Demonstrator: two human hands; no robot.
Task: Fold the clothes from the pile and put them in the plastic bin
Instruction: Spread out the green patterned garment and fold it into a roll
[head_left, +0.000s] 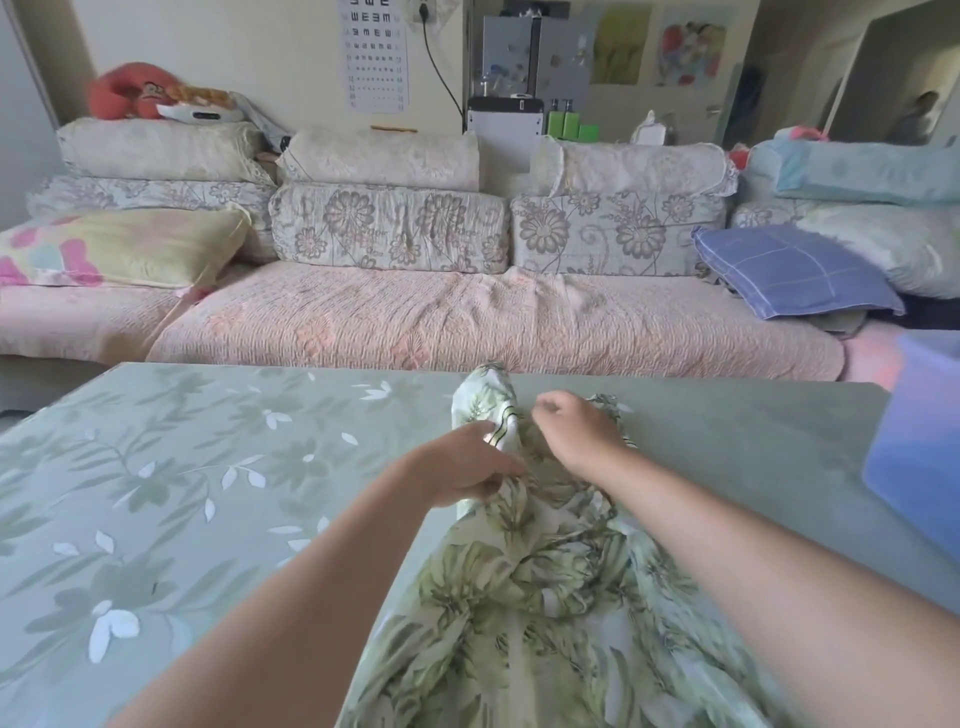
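Garment (545, 571) is lying bunched on the counter (208, 467), its length running near to far; we are gripping its far end with our left hand (462, 467), right hand (576, 431) curling beside it, hold unclear; bin (914, 457) sitting right.

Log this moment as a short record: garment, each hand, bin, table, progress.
garment: green leaf print, crumpled, lying on the table
left hand: grips the garment near its far end
right hand: fingers curled over the garment; unclear whether it pinches cloth
bin: blue plastic, at the table's right edge, inside not visible
table: covered with a green flowered cloth
progress: garment not yet folded, not in the bin
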